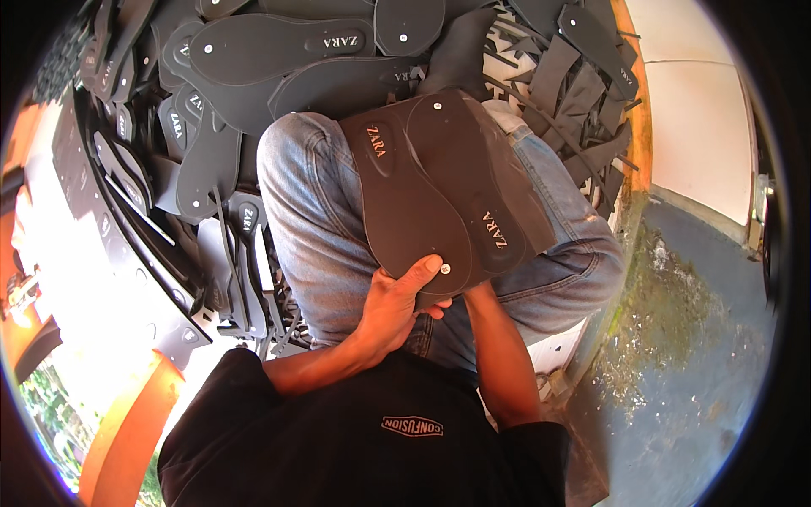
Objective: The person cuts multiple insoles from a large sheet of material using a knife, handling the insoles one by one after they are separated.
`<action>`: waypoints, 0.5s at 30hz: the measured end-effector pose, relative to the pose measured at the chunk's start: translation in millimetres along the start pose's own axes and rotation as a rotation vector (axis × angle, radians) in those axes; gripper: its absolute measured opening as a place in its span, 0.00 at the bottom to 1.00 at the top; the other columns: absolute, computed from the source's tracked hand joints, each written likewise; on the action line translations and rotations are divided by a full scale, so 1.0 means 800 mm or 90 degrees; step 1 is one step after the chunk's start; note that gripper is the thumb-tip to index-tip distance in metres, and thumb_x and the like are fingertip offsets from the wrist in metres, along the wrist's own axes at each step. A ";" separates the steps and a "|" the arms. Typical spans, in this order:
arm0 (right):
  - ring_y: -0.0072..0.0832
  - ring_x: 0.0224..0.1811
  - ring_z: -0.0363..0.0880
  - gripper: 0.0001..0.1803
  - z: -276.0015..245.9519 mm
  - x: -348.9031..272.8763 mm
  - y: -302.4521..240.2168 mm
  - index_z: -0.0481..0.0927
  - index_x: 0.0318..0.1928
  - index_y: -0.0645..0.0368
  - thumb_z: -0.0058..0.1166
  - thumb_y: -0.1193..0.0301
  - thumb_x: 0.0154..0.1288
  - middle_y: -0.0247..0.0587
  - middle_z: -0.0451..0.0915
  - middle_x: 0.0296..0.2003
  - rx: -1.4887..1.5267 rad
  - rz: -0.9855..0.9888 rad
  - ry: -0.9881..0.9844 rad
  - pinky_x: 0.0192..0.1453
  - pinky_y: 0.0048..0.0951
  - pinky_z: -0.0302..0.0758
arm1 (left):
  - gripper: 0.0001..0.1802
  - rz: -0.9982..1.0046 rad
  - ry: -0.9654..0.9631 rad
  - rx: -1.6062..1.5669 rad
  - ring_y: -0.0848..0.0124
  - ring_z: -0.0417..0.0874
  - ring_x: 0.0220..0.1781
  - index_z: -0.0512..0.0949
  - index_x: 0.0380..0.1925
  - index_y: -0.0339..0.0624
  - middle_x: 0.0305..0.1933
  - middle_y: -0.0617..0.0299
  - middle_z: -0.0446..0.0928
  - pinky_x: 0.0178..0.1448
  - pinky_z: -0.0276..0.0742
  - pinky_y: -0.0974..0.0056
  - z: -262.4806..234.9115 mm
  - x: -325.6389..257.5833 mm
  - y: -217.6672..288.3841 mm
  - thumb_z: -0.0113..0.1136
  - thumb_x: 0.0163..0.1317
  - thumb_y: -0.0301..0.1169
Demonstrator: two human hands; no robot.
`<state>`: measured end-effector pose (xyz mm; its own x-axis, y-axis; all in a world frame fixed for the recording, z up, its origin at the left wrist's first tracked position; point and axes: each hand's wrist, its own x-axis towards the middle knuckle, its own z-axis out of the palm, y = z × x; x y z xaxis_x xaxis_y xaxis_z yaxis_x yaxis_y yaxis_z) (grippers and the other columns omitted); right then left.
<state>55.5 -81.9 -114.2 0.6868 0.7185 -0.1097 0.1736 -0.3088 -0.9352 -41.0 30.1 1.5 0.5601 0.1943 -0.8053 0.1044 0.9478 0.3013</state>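
A black foam sheet [517,182] lies across my lap, with two sandal insole outlines [414,211] side by side in it, pointing opposite ways. Each outline carries pale lettering and a small white round sticker. My left hand [397,300] grips the sheet's near edge. Its thumb presses on top beside a sticker, and the other fingers curl underneath. From the right, my right hand [480,294] reaches under the same edge. The sheet hides its fingers, so their grip does not show.
Loose black insoles [279,51] are heaped in front of me and to my left. Black offcut strips [574,93] pile up at the far right, beside an orange edge [635,101]. A stained blue-grey floor [718,279] lies to my right. Strong sunlight washes out the left side.
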 end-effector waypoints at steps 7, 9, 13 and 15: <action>0.33 0.50 0.73 0.21 0.001 0.019 -0.013 0.74 0.53 0.59 0.54 0.63 0.62 0.42 0.75 0.49 0.011 0.004 0.009 0.53 0.35 0.70 | 0.13 -0.011 -0.002 -0.003 0.70 0.81 0.22 0.75 0.38 0.39 0.31 0.60 0.79 0.21 0.76 0.71 0.017 0.000 -0.004 0.59 0.62 0.37; 0.33 0.49 0.74 0.20 0.000 0.022 -0.016 0.74 0.52 0.59 0.54 0.63 0.62 0.42 0.75 0.48 0.012 0.010 0.012 0.52 0.35 0.71 | 0.13 -0.007 -0.014 -0.006 0.71 0.81 0.22 0.75 0.38 0.39 0.31 0.60 0.79 0.21 0.76 0.71 0.021 0.000 -0.007 0.59 0.62 0.38; 0.33 0.47 0.74 0.20 -0.003 0.025 -0.020 0.74 0.51 0.59 0.53 0.61 0.63 0.42 0.76 0.47 0.018 0.018 0.016 0.50 0.34 0.71 | 0.13 -0.016 -0.022 -0.020 0.71 0.81 0.22 0.75 0.38 0.39 0.30 0.60 0.78 0.21 0.76 0.71 0.030 0.001 -0.011 0.59 0.63 0.38; 0.33 0.47 0.74 0.20 -0.003 0.026 -0.022 0.75 0.50 0.59 0.52 0.60 0.63 0.42 0.76 0.46 0.023 0.022 0.016 0.49 0.34 0.71 | 0.13 -0.013 -0.026 -0.028 0.71 0.80 0.22 0.75 0.38 0.40 0.30 0.60 0.78 0.21 0.76 0.71 0.036 0.000 -0.014 0.58 0.63 0.38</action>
<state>68.3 -63.3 -99.3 0.7099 0.6915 -0.1337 0.1248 -0.3103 -0.9424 -18.6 12.1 12.6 0.5910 0.1646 -0.7897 0.0813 0.9618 0.2613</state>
